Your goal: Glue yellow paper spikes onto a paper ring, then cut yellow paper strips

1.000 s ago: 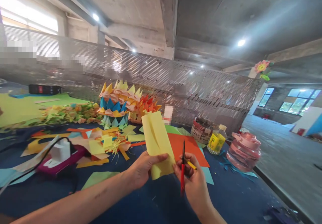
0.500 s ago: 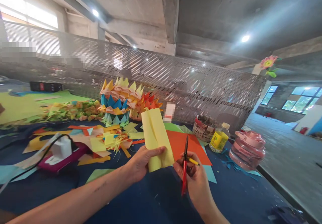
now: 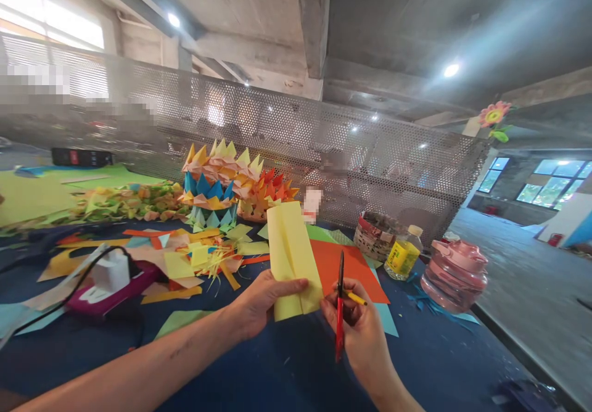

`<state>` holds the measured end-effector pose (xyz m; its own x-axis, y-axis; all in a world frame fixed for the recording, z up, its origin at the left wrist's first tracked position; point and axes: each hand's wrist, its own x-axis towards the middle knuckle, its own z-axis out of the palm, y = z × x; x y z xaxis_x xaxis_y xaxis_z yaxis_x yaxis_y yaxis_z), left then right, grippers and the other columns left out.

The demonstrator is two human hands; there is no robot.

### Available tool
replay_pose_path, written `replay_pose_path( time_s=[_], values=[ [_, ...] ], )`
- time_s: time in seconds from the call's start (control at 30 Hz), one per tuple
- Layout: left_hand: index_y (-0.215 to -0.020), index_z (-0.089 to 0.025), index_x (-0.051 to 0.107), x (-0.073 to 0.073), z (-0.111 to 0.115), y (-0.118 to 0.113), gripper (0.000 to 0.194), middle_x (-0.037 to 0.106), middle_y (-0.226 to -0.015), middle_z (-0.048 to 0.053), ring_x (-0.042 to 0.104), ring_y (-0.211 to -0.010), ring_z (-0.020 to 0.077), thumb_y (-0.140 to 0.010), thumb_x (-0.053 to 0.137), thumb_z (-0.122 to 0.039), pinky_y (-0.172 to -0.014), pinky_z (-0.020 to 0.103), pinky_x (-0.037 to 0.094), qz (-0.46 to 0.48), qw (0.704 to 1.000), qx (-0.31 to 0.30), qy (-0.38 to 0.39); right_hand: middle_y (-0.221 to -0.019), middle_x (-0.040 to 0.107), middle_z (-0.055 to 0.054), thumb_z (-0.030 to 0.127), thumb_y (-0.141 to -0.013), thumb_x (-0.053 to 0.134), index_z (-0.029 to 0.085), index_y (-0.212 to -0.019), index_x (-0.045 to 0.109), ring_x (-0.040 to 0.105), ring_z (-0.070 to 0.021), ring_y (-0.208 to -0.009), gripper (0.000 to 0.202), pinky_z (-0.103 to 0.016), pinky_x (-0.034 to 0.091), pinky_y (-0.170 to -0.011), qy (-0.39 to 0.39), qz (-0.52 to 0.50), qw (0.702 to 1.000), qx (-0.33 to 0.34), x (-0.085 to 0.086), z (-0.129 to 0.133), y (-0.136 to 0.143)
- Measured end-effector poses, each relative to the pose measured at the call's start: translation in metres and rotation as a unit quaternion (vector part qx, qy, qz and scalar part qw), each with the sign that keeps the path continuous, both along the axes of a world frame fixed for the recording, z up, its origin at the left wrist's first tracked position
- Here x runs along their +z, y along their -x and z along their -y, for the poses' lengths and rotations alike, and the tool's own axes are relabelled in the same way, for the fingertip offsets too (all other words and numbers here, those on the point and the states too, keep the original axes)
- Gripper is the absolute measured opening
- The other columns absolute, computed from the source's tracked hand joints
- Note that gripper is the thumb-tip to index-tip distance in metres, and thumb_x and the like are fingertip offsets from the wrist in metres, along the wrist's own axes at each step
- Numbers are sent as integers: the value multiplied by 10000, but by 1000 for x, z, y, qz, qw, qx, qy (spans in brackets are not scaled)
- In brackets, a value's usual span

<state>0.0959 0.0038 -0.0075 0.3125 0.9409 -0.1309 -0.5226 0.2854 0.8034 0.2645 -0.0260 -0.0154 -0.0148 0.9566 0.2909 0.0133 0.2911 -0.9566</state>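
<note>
My left hand [image 3: 263,304] grips a folded sheet of yellow paper [image 3: 289,245], thumb on its front face and fingers behind. The sheet is held upright above the table, with a crease running down it. In my right hand [image 3: 358,319] is a pair of scissors [image 3: 340,307] seen edge-on, dark blades pointing up and red handles down. A thin yellow stick with a dark tip [image 3: 355,298] pokes out between the same fingers; its kind is unclear. My right fingertips are at the paper's lower right corner; whether they pinch it I cannot tell.
An orange sheet [image 3: 346,270] lies behind my hands. Paper scraps [image 3: 180,261] and a purple power strip [image 3: 115,295] with a cable are at left. Folded-paper rings [image 3: 222,184] stand behind. A woven basket [image 3: 374,236], yellow-labelled bottle [image 3: 403,255] and pink jug [image 3: 456,276] stand right.
The yellow paper and my left hand have shifted slightly right and down, nearer my right hand. The right hand with the scissors has barely moved.
</note>
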Motion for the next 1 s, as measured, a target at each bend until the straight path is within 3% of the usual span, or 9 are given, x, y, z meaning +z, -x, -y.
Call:
replay_pose_path(
  time_s=[0.2, 0.3, 0.4, 0.47, 0.67, 0.83, 1.0],
  values=[
    [-913, -82, 698, 8, -11, 12, 290, 747, -770, 108, 697, -619, 210, -644, 795, -129, -565, 265, 571, 28, 998, 50, 28, -675, 489, 68, 514, -719, 705, 258, -1016, 454, 447, -74, -480, 465, -199, 353, -446, 53, -15, 997, 58, 7, 11, 8],
    [-908, -88, 690, 13, -18, 17, 222, 746, -756, 89, 698, -613, 191, -694, 749, -104, -539, 233, 563, 50, 995, 73, 39, -671, 478, 63, 586, -742, 643, 263, -978, 446, 431, -67, -459, 446, -207, 349, -448, 86, -74, 983, 145, 2, 12, 11],
    [-892, -86, 689, 15, -20, 18, 183, 746, -770, 95, 706, -631, 188, -714, 727, -85, -547, 216, 565, 69, 994, 75, 46, -637, 478, 56, 735, -625, 626, 260, -928, 434, 441, -92, -441, 596, -229, 369, -418, 145, -104, 946, 272, -9, 8, 11],
    [-872, -93, 690, 16, -21, 18, 177, 747, -780, 93, 709, -638, 181, -703, 736, -74, -552, 197, 564, 79, 993, 76, 51, -646, 480, 47, 785, -585, 604, 256, -940, 440, 443, -101, -456, 658, -221, 355, -392, 185, -110, 926, 310, -14, 8, 11],
    [-829, -83, 689, 17, -20, 19, 64, 746, -741, 80, 703, -584, 159, -779, 661, -54, -504, 177, 563, 106, 989, 80, 65, -652, 483, 28, 764, -651, 566, 245, -907, 496, 453, -104, -538, 583, -217, 373, -501, 230, -137, 911, 314, -6, 28, 16],
    [-850, -64, 682, 20, -18, 17, 98, 745, -727, 82, 706, -586, 164, -829, 592, -31, -498, 190, 572, 123, 988, 70, 63, -679, 545, 5, 753, -691, 533, 226, -939, 530, 501, -98, -553, 583, -219, 386, -580, 237, -154, 904, 321, -4, 36, 18],
    [-888, -58, 673, 22, -15, 16, 100, 741, -714, 81, 701, -573, 167, -823, 602, -28, -500, 202, 573, 127, 988, 67, 57, -703, 564, -10, 772, -718, 475, 244, -991, 507, 571, -146, -639, 595, -258, 440, -621, 247, -92, 905, 334, 0, 34, 13]
  ],
)
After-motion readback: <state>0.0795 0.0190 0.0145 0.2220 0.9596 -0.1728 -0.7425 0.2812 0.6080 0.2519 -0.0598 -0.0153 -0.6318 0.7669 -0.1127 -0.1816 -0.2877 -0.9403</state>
